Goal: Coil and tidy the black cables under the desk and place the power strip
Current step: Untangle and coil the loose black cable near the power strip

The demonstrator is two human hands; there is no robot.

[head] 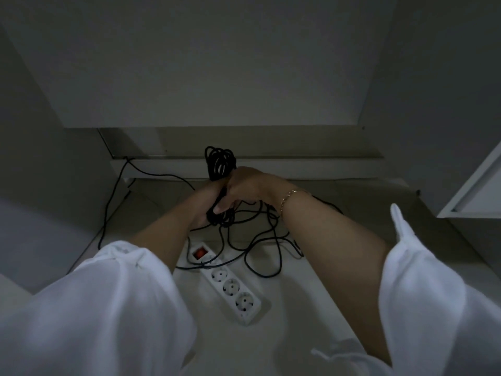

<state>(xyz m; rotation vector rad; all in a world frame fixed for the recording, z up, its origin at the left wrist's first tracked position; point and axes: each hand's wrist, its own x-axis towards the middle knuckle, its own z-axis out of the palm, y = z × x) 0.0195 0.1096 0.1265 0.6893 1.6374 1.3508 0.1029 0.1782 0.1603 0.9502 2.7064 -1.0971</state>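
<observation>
A bundle of coiled black cable (220, 162) sticks up above my two hands, which meet over the floor under the desk. My left hand (206, 200) grips the bundle from the left. My right hand (244, 187), with a gold bracelet at the wrist, is curled round the same bundle from the right. More loose black cable (260, 240) trails in loops over the floor below and to the right of my hands. A white power strip (230, 286) with a red switch and several sockets lies on the floor between my forearms, with a cable strand crossing its top end.
A thin black cable (113, 191) runs up the left side to the back corner. The desk's pale back panel (217, 77) fills the upper view, with a white ledge (298, 166) below it. A white drawer unit's edge (471, 191) juts in at the right.
</observation>
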